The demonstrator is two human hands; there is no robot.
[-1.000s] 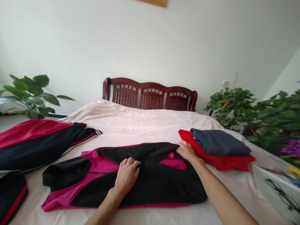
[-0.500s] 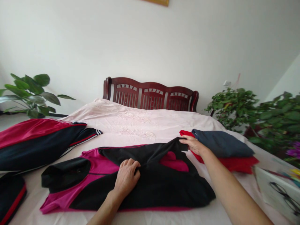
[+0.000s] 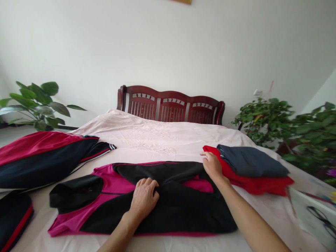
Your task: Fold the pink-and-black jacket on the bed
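Observation:
A black and magenta high-collared top [image 3: 105,210] lies folded lengthwise on the bed, collar to the left. A black sleeve [image 3: 181,172] runs flat along its far side. My left hand [image 3: 145,196] rests on the middle of the top, fingers curled down and closed on the cloth where the sleeve crosses. At the far right end of the sleeve is my right hand [image 3: 213,167], index finger stretched out and no cloth visibly gripped. Its lower fingers are partly hidden. A magenta patch [image 3: 201,185] shows between the sleeve and the body.
Folded dark blue clothing [image 3: 252,161] sits on red clothing [image 3: 262,183] at right. Navy and red sportswear [image 3: 47,157] lies at left, dark cloth [image 3: 14,220] in front. Glasses [image 3: 319,215] rest at lower right. A wooden headboard [image 3: 172,105] and plants [image 3: 265,120] stand beyond the pink sheet [image 3: 147,134].
My right hand has lowered the raised sleeve end onto the top and its grip has loosened. The sleeve now lies flatter, covering more magenta. My left hand stays in place.

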